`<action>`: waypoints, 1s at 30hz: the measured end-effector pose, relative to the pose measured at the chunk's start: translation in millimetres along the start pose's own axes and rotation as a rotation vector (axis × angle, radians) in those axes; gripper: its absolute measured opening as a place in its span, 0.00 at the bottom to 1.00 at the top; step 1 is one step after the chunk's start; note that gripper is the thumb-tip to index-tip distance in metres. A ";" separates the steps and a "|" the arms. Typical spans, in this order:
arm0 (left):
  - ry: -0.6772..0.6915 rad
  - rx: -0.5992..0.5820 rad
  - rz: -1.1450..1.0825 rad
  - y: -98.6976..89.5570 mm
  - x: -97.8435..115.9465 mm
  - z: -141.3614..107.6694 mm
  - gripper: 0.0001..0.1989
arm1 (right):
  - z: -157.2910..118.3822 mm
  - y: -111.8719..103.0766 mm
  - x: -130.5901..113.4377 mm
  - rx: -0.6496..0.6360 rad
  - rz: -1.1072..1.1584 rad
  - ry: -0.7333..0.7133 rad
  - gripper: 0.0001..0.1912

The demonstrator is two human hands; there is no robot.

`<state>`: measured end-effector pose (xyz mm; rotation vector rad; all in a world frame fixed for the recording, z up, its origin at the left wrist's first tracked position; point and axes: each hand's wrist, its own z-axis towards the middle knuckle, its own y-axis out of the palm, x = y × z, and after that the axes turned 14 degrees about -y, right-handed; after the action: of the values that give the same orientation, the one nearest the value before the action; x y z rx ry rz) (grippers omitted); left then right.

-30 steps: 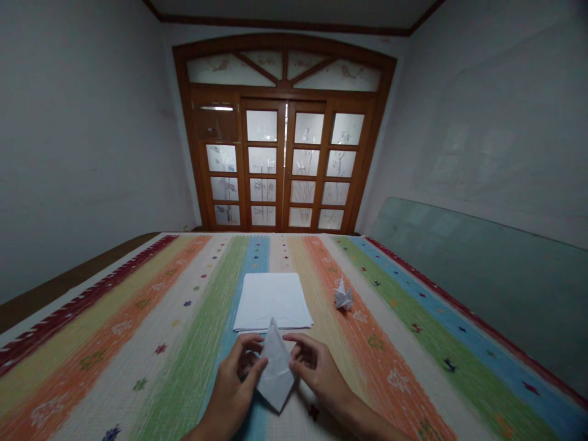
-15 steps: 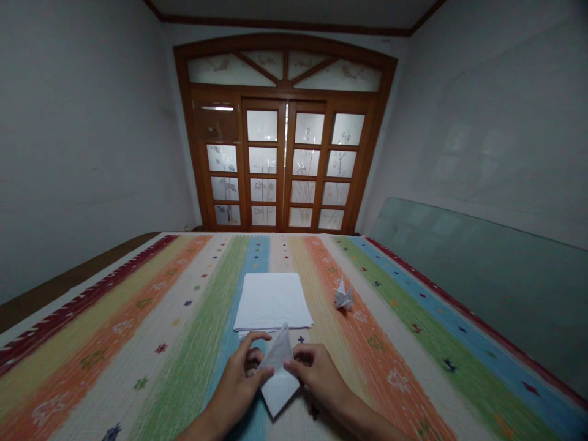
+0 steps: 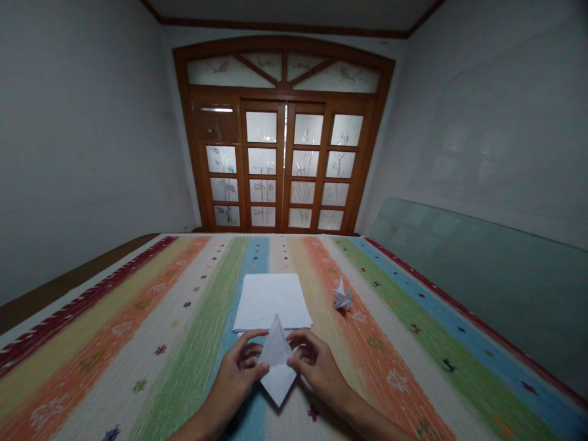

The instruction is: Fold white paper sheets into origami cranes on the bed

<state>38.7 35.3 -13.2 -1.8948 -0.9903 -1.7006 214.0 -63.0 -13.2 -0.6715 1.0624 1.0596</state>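
A folded white paper (image 3: 277, 366), kite-shaped with a long narrow tip pointing away from me, is held between both hands. My left hand (image 3: 241, 366) pinches its left edge with thumb and fingers. On the right edge, my right hand (image 3: 316, 366) grips with the thumb in front and the fingers curled behind. The paper's far tip overlaps the near edge of a stack of white sheets (image 3: 273, 299). To the right of the stack sits a small folded paper figure (image 3: 342, 295) with pointed ends.
A striped, patterned cloth (image 3: 193, 306) covers the table. A pale green glass-like panel (image 3: 482, 275) stands along the right side. Wooden doors with glass panes (image 3: 285, 165) are beyond the far edge.
The folded paper has turned more upright in view, its tip shifting left and away from me. My right hand has moved slightly forward along its edge.
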 end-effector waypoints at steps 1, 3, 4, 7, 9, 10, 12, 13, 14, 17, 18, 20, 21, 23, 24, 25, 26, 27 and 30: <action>0.009 -0.007 -0.005 -0.2 0.3 -0.2 0.28 | -0.1 -0.2 0.5 0.004 -0.002 -0.005 0.14; 0.022 -0.018 -0.011 -0.3 1.0 -1.0 0.27 | -0.1 -1.0 1.1 0.014 -0.011 -0.028 0.12; 0.020 -0.022 -0.015 -0.2 1.5 -1.5 0.27 | 0.1 -1.5 1.1 0.018 -0.014 -0.043 0.11; 0.019 -0.028 -0.028 0.5 2.9 -3.0 0.28 | 0.7 -3.1 0.3 0.014 -0.029 -0.068 0.09; 0.041 -0.003 -0.016 0.7 3.9 -3.6 0.26 | 1.1 -3.6 -0.6 -0.001 -0.031 -0.090 0.06; 0.050 0.013 0.002 0.6 4.4 -3.7 0.23 | 1.3 -3.8 -0.9 -0.011 -0.029 -0.111 0.04; 0.060 0.032 0.048 0.0 5.6 -3.5 0.15 | 1.1 -3.9 -1.0 -0.029 -0.027 -0.160 0.01; 0.066 0.035 0.069 -0.5 6.2 -3.2 0.10 | 0.8 -4.0 -0.7 -0.038 -0.031 -0.178 0.03; 0.073 0.035 0.087 -1.1 6.7 -2.8 0.07 | 0.3 -4.2 -0.1 -0.049 -0.038 -0.188 0.03; 0.095 0.043 0.123 -3.1 8.1 -1.6 0.04 | -1.6 -5.4 1.9 -0.072 -0.054 -0.182 0.06; 0.092 0.047 0.134 -3.7 8.5 -1.3 0.04 | -2.1 -6.0 2.4 -0.084 -0.061 -0.188 0.07; 0.085 0.054 0.147 -4.5 9.4 -0.8 0.04 | -2.8 -6.8 2.5 -0.112 -0.079 -0.217 0.07; 0.085 0.058 0.150 -4.7 9.9 -0.6 0.04 | -2.8 -7.1 2.2 -0.124 -0.091 -0.232 0.06; 0.078 0.060 0.141 -4.7 10.8 -0.9 0.03 | -2.3 -7.2 1.4 -0.140 -0.103 -0.236 0.08; 0.064 0.057 0.132 -4.6 11.1 -1.4 0.04 | -1.9 -7.0 1.0 -0.145 -0.101 -0.223 0.08; 0.044 0.051 0.123 -4.5 11.3 -2.1 0.05 | -1.5 -6.8 0.8 -0.145 -0.095 -0.209 0.09; 0.023 0.045 0.117 -4.4 11.3 -3.1 0.07 | -1.1 -6.5 0.5 -0.143 -0.087 -0.198 0.09; 0.006 0.040 0.113 -4.5 11.1 -4.3 0.08 | -0.7 -6.2 0.3 -0.138 -0.081 -0.190 0.09; -0.010 0.024 0.094 -5.0 10.4 -7.8 0.14 | -0.3 -5.8 -1.1 -0.119 -0.075 -0.181 0.09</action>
<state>29.8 35.6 -2.6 -1.9053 -0.9056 -1.6208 219.2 -65.8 -12.5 -0.6918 0.8176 1.1022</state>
